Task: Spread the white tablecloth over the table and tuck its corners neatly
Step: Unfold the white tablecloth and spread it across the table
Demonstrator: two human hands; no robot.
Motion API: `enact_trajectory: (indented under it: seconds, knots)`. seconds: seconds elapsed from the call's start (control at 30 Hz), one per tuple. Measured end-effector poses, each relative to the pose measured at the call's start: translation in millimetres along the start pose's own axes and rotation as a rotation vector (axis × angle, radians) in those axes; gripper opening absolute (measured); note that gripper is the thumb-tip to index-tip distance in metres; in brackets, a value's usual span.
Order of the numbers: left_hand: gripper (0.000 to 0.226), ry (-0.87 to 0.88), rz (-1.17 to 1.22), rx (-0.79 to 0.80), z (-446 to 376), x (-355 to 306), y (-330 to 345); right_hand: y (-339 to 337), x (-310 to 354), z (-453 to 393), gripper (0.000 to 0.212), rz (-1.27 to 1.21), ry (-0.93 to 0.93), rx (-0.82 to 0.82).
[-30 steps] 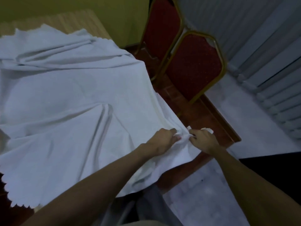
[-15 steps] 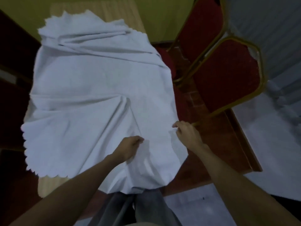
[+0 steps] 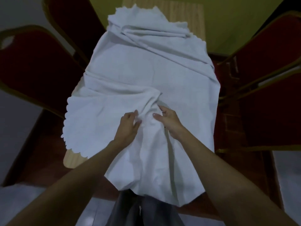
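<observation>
The white tablecloth (image 3: 130,70) with a scalloped edge lies rumpled over a light wooden table (image 3: 71,160), bunched in folds at the far end and hanging over the near edge. A raised ridge of cloth runs through the middle. My left hand (image 3: 128,126) pinches this ridge from the left side. My right hand (image 3: 169,119) grips the same ridge from the right, fingers curled into the fabric. Bare wood shows at the near left corner and at the far end (image 3: 187,15).
Red padded chairs with gold frames stand on both sides: one at the left (image 3: 32,62) and one at the right (image 3: 268,95). A yellow-green wall (image 3: 236,17) is behind the table. My grey trousers (image 3: 138,212) touch the near edge.
My view has swung left to centre on the table. Both hands moved from the cloth's right edge inward to the middle ridge and now hold it close together.
</observation>
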State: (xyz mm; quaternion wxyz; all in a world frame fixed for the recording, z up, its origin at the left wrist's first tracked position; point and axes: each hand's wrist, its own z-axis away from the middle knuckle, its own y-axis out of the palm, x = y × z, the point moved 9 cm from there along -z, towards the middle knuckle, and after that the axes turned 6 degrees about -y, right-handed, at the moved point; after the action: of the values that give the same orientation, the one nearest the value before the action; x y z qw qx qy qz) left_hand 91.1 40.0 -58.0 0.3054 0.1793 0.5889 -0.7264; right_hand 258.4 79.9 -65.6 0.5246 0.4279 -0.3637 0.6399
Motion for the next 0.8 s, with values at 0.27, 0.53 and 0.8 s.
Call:
enact_trajectory:
  seconds: [0.27, 0.53, 0.8]
  knots:
    - [0.03, 0.039, 0.107, -0.117, 7, 2, -39, 32, 31, 13, 0.009, 0.183, -0.069, 0.227]
    - [0.064, 0.012, 0.494, -0.065, 41, 41, -76, 132, 37, 32, 0.01, 0.335, 0.05, 0.703]
    - [0.039, 0.032, 0.368, 0.015, 67, 67, -70, 172, 31, 47, 0.007, 0.465, 0.116, 0.927]
